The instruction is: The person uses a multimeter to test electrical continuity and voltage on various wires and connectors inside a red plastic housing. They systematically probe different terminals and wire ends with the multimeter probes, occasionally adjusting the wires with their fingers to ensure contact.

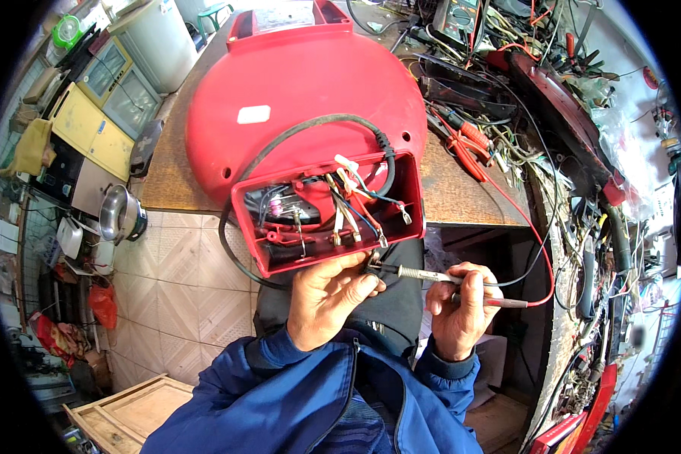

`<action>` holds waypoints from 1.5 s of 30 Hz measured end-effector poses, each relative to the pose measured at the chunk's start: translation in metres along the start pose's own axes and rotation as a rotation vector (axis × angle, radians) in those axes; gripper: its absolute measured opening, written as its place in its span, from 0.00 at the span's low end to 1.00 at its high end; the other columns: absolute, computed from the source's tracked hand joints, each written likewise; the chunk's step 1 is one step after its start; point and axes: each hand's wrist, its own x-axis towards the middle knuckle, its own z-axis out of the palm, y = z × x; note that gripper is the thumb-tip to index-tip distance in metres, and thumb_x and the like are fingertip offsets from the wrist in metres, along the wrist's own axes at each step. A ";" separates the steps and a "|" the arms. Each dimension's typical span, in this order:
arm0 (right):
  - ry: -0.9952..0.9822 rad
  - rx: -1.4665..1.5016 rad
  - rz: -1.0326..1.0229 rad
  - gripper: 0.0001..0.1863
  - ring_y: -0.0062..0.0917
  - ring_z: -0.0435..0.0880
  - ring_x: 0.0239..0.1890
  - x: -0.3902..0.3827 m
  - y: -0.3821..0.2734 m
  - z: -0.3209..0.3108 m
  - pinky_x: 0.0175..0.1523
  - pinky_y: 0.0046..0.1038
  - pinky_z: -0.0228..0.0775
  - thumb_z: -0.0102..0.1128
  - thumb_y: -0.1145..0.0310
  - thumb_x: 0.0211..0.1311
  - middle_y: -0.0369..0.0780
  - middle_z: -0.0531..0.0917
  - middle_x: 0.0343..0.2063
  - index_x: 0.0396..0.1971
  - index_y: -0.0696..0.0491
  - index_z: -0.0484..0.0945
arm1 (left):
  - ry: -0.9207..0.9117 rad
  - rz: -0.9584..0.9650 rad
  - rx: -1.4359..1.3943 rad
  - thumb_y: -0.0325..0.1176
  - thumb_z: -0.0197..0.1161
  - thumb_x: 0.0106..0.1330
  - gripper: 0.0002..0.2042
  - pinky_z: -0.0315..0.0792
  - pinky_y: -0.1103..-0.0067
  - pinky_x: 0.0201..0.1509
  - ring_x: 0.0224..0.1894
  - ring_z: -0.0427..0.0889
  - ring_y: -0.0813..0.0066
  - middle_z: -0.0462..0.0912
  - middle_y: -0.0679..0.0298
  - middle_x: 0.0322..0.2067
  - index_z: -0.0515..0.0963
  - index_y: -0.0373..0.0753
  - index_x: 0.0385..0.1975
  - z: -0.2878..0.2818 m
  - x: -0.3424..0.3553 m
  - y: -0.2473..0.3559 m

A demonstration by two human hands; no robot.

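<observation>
My left hand (325,297) pinches a small dark part with metal on it (374,262), just below the near edge of an open red compartment. In my right hand (464,306) are two multimeter probes: a pale one (425,275) on a black lead and a red one (507,303) on a red lead. The pale probe points left and its tip reaches the small part; whether it touches I cannot tell. The compartment belongs to a big round red housing (303,83) lying on the bench. Loose wires with metal terminals (348,216) stick out of it, and a thick black cord (303,127) loops round it.
On the wooden bench (170,170), right of the housing, lie red-handled pliers (469,155) and tangled wires. A multimeter (458,15) stands at the back right. Cluttered parts and tools line the right side. A metal pot (117,212) and yellow cabinet (91,125) are at left.
</observation>
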 end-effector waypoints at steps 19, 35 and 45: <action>-0.038 -0.119 -0.108 0.10 0.27 0.82 0.20 -0.018 -0.003 0.002 0.21 0.26 0.76 0.59 0.71 0.71 0.47 0.82 0.29 0.38 0.66 0.80 | -0.156 -0.264 -0.291 0.32 0.54 0.76 0.17 0.84 0.72 0.48 0.48 0.84 0.62 0.79 0.48 0.53 0.70 0.29 0.60 -0.006 0.006 0.009; -0.078 -0.405 -0.158 0.13 0.20 0.77 0.17 -0.009 -0.028 0.014 0.19 0.19 0.67 0.64 0.66 0.69 0.41 0.79 0.24 0.35 0.64 0.81 | -0.095 -0.316 -0.246 0.36 0.54 0.77 0.16 0.83 0.79 0.45 0.45 0.86 0.67 0.81 0.53 0.51 0.74 0.33 0.58 -0.002 0.009 0.014; -0.082 -0.398 -0.143 0.13 0.21 0.78 0.17 -0.008 -0.031 0.016 0.21 0.21 0.68 0.64 0.65 0.69 0.42 0.81 0.22 0.35 0.63 0.82 | -0.067 -0.282 -0.156 0.33 0.53 0.77 0.14 0.83 0.78 0.45 0.43 0.87 0.68 0.83 0.53 0.49 0.77 0.30 0.54 0.000 0.012 0.011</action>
